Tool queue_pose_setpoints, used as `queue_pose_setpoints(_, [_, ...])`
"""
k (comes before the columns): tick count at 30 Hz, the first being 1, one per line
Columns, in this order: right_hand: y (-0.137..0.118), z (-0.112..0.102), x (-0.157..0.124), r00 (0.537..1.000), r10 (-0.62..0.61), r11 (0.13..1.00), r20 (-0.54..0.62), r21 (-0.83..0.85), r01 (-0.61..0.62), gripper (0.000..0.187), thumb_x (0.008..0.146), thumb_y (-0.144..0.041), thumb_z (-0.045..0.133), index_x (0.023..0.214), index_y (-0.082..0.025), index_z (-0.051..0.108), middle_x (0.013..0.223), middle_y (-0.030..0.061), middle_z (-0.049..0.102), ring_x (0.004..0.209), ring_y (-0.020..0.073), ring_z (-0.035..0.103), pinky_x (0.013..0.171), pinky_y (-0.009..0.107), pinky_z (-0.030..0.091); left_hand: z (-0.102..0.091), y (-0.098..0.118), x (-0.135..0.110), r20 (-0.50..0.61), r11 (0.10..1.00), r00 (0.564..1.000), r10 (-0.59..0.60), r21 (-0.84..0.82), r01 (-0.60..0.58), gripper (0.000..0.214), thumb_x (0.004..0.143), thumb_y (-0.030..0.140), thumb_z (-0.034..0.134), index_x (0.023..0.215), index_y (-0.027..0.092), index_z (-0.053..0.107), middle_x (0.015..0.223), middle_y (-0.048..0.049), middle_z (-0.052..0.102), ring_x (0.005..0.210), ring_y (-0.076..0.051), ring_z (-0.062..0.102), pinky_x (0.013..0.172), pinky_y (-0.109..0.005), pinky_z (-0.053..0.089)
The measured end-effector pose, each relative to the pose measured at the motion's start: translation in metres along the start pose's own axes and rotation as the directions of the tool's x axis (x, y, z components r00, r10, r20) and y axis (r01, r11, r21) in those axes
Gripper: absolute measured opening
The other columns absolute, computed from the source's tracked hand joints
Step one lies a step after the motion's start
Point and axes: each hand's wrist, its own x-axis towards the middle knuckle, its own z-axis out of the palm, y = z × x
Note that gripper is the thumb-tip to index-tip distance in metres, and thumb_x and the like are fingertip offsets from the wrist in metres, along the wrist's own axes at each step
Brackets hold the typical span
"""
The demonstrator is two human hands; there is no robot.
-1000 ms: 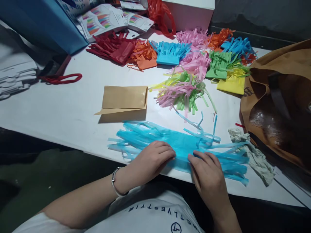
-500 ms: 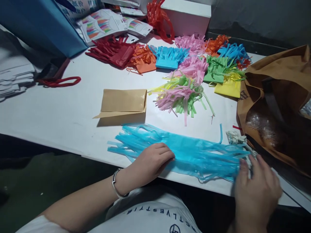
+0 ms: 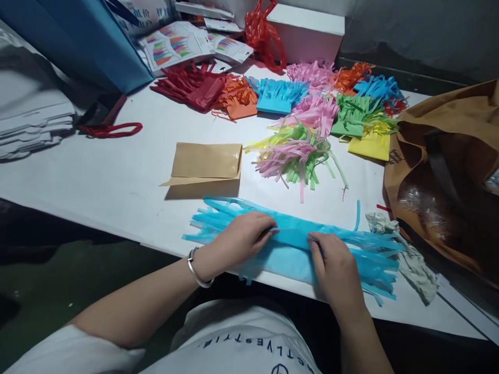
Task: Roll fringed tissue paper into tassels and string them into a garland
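A sheet of blue tissue paper with fringed strips at both ends lies along the front edge of the table. My left hand is closed on its middle part, thumb and fingers pinching the paper. A short way to the right, my right hand pinches the same sheet. Between the two hands a narrow folded band of the paper shows. The fringes spread left past my left hand and right past my right hand. Behind the sheet stands a folded piece of brown paper.
A loose pink, green and yellow tassel lies mid-table. Several folded fringed bundles, such as a dark red one, line the back. A brown bag stands at the right, beside a crumpled pale cloth. A blue bag stands at the left.
My right hand has moved left from the right-hand fringe to the sheet's middle and now pinches the paper. My left hand has shifted slightly up. The middle is now folded over.
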Motion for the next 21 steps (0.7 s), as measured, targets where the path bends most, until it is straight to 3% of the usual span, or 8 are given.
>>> queue_pose_setpoints(5, [-0.003,0.007,0.018,0.997,0.072,0.982,-0.017,-0.173,-0.074,0.026,0.102,-0.031,0.044,0.094,-0.017,0.065,0.085,0.0084,0.07,0.079,0.0228,0.062,0.075,0.036,0.044,-0.005,0.006,0.022,0.082,0.952,0.988,-0.131,0.288,0.102,0.024,0.098,0.027,0.051,0.082,0.015,0.064,0.073,-0.0073,0.067,0.067,-0.023,0.063,0.055,-0.028,0.037])
queue_pose_setpoints(10, [-0.005,-0.002,0.02,0.986,0.029,0.92,-0.161,-0.381,-0.089,0.017,0.097,-0.022,0.054,0.108,-0.015,0.064,0.097,0.0127,0.068,0.096,0.029,0.06,0.085,0.044,0.041,0.0,0.009,0.029,0.072,0.939,0.987,-0.144,0.325,0.113,0.021,0.094,0.025,0.052,0.08,0.015,0.064,0.071,-0.0099,0.068,0.067,-0.025,0.066,0.056,-0.03,0.04])
queue_pose_setpoints(12, [-0.009,-0.007,0.017,0.983,-0.112,0.941,-0.146,-0.333,0.058,0.018,0.096,-0.017,0.055,0.111,-0.016,0.065,0.105,0.0129,0.068,0.102,0.0283,0.059,0.09,0.044,0.042,0.001,0.009,0.032,0.081,0.943,0.986,-0.148,0.314,0.115,0.02,0.094,0.024,0.053,0.079,0.015,0.064,0.072,-0.0106,0.069,0.068,-0.026,0.066,0.057,-0.031,0.041])
queue_pose_setpoints(14, [-0.013,-0.007,0.015,0.958,-0.285,0.935,-0.031,-0.229,0.27,0.02,0.095,-0.012,0.053,0.108,-0.015,0.067,0.103,0.0113,0.068,0.099,0.0251,0.059,0.089,0.04,0.044,0.0,0.007,0.033,0.101,0.945,0.983,-0.155,0.306,0.117,0.02,0.094,0.026,0.053,0.08,0.015,0.064,0.073,-0.0109,0.069,0.069,-0.026,0.066,0.058,-0.031,0.041])
queue_pose_setpoints(16, [-0.014,-0.002,0.013,0.92,-0.388,0.903,0.054,-0.178,0.391,0.024,0.093,-0.006,0.049,0.105,-0.014,0.069,0.098,0.0108,0.069,0.094,0.0236,0.059,0.085,0.037,0.046,-0.005,0.002,0.033,0.121,0.942,0.975,-0.185,0.305,0.141,0.02,0.095,0.026,0.053,0.084,0.015,0.065,0.074,-0.01,0.069,0.068,-0.026,0.066,0.057,-0.03,0.041])
queue_pose_setpoints(18, [-0.014,0.004,0.012,0.913,-0.403,0.894,0.054,-0.19,0.406,0.027,0.092,-0.003,0.047,0.099,-0.014,0.07,0.094,0.0109,0.07,0.091,0.0232,0.059,0.083,0.037,0.047,-0.013,-0.004,0.028,0.07,0.93,0.972,-0.223,0.313,0.19,0.016,0.094,0.023,0.053,0.092,0.015,0.066,0.077,-0.0095,0.07,0.07,-0.026,0.066,0.059,-0.031,0.042])
queue_pose_setpoints(21, [-0.011,0.009,0.01,0.929,-0.371,0.916,-0.007,-0.17,0.364,0.024,0.093,-0.005,0.048,0.093,-0.014,0.07,0.09,0.0104,0.069,0.088,0.0222,0.06,0.081,0.036,0.048,-0.023,-0.007,0.013,-0.205,0.927,0.969,-0.139,0.319,0.2,0.017,0.094,0.017,0.052,0.106,0.013,0.063,0.099,-0.0137,0.071,0.092,-0.03,0.065,0.075,-0.039,0.048])
